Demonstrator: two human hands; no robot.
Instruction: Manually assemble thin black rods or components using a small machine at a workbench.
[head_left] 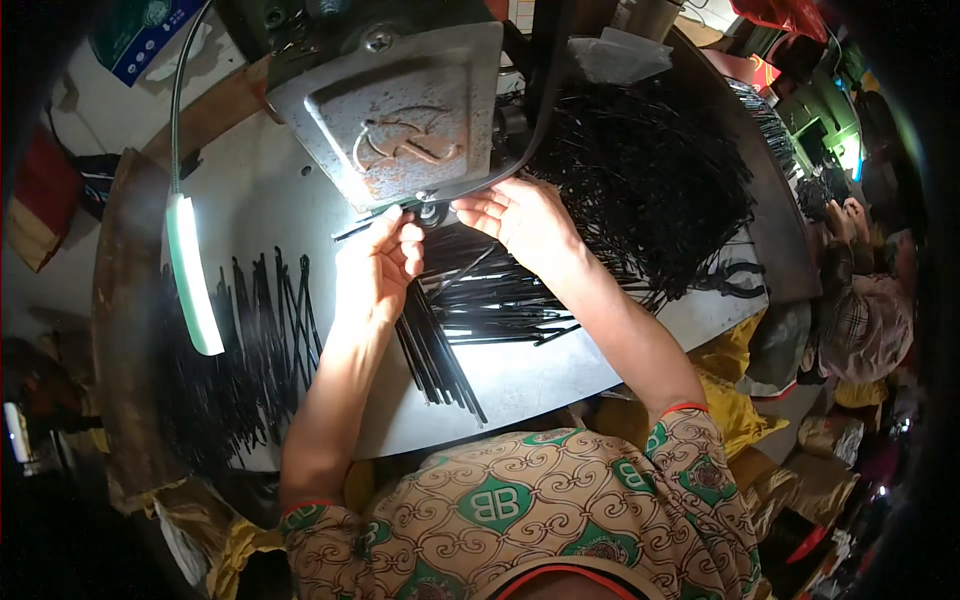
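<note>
Both my hands are raised to the lower end of a worn metal machine head (390,110). My left hand (375,265) is closed, thumb and finger pinching a thin black rod (352,230) just under the machine. My right hand (530,225) is closed too, its fingertips pressed together beside the machine's small round part (432,212); what they hold is too small to make out. A loose bundle of black rods (435,360) fans out below my left hand. Whether that palm grips their upper ends is hidden.
A large tangled heap of black rods (640,170) fills the table's right side. More rods (250,350) lie at the left, near a lit lamp (195,275) on a flexible neck. Black-handled pliers (735,280) rest at the right edge. Another person (865,320) sits far right.
</note>
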